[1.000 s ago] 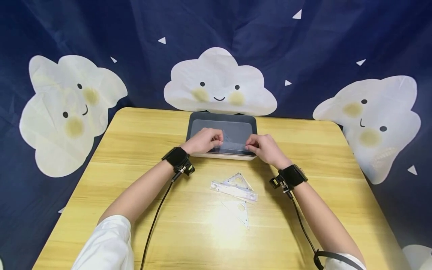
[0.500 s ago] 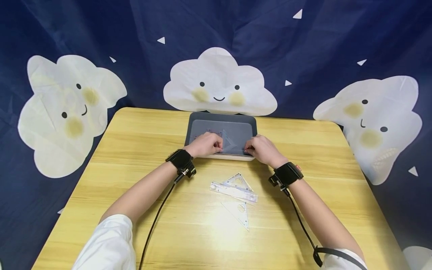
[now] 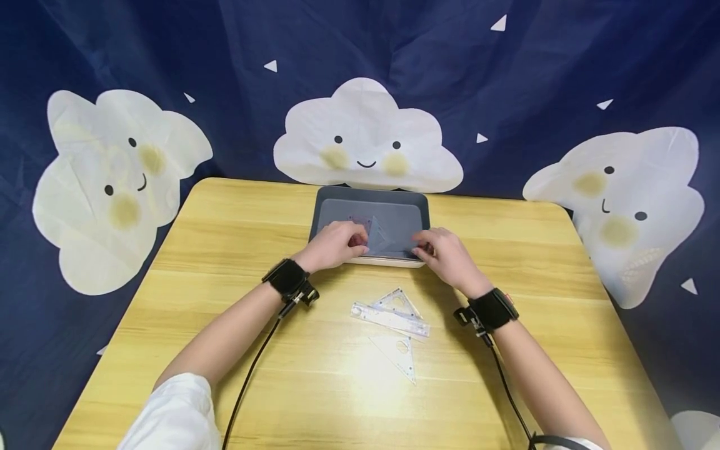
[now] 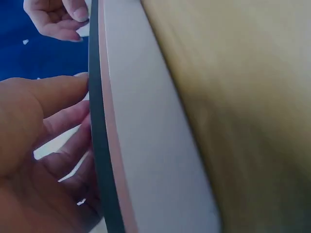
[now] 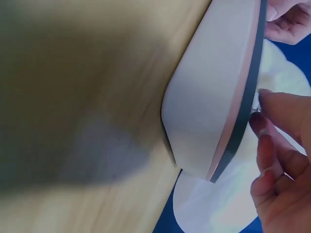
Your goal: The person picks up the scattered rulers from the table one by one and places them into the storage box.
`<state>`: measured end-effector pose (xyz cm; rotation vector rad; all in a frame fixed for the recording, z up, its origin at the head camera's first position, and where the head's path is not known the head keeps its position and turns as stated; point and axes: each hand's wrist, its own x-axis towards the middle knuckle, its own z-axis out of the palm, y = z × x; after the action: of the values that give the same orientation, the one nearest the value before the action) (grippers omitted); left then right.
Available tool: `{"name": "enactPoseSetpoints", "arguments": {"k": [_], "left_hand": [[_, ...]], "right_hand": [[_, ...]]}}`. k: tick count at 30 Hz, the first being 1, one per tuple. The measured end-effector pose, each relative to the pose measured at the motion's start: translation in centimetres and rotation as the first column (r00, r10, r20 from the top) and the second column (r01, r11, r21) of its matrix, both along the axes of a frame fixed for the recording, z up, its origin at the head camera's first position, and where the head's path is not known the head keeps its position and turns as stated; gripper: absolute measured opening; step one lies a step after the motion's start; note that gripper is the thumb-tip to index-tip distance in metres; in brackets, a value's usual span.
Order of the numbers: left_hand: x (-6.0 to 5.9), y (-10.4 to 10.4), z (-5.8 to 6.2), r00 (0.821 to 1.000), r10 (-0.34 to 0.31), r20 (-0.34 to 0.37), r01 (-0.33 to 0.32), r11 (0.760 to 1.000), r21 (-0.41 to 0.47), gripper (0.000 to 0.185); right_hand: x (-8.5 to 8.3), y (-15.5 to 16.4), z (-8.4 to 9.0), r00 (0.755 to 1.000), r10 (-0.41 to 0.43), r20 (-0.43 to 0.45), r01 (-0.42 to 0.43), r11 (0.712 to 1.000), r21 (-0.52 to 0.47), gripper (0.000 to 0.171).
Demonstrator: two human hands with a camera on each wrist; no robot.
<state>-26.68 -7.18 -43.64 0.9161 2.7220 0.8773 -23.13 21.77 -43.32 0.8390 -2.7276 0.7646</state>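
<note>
Two hands reach over the near rim of a grey tray (image 3: 329, 209) at the far middle of the desk (image 3: 185, 300). Clear plastic set squares (image 3: 375, 232) lie in the tray between them. The left hand (image 3: 332, 245) has its fingers loosely curled just beside them; whether its grip is on them I cannot tell. The right hand (image 3: 444, 253) hovers with relaxed, released fingers. A ruler (image 3: 389, 317) and two more clear triangles (image 3: 396, 350) lie on pale wood. Behind hangs a navy cloud-print cloth (image 3: 365, 144).
</note>
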Motion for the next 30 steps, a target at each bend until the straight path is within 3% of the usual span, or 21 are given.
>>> {"name": "enactPoseSetpoints", "arguments": {"k": [5,8,11,15,19,30], "left_hand": [[2.7,-0.9,0.1,0.993,0.007,-0.116,-0.005,1.0,0.019,0.023],[3.8,-1.1,0.2,0.979,0.013,-0.203,-0.01,1.0,0.014,0.024],[4.7,-0.9,0.7,0.972,0.008,-0.236,0.001,0.999,0.037,0.023],[5.7,-0.7,1.1,0.974,-0.014,-0.228,0.025,0.999,0.044,0.024],[6.7,-0.7,0.6,0.975,-0.046,-0.217,0.053,0.998,0.027,0.027],[9.2,0.4,-1.3,0.975,-0.178,-0.13,0.165,0.98,-0.107,0.048]], "right_hand": [[2.5,0.5,0.1,0.999,0.024,-0.037,-0.026,0.999,-0.046,0.013],[3.3,0.6,0.1,0.999,0.029,-0.034,-0.031,0.998,-0.048,0.012],[3.9,0.6,0.0,0.999,0.036,-0.036,-0.038,0.998,-0.055,0.015],[4.7,0.2,-0.2,0.997,0.056,-0.05,-0.059,0.997,-0.058,0.019],[5.8,-0.2,-0.5,0.997,0.069,-0.027,-0.07,0.996,-0.052,0.021],[9.0,-1.9,-1.2,0.987,0.069,0.143,-0.08,0.994,0.079,0.03]]}}
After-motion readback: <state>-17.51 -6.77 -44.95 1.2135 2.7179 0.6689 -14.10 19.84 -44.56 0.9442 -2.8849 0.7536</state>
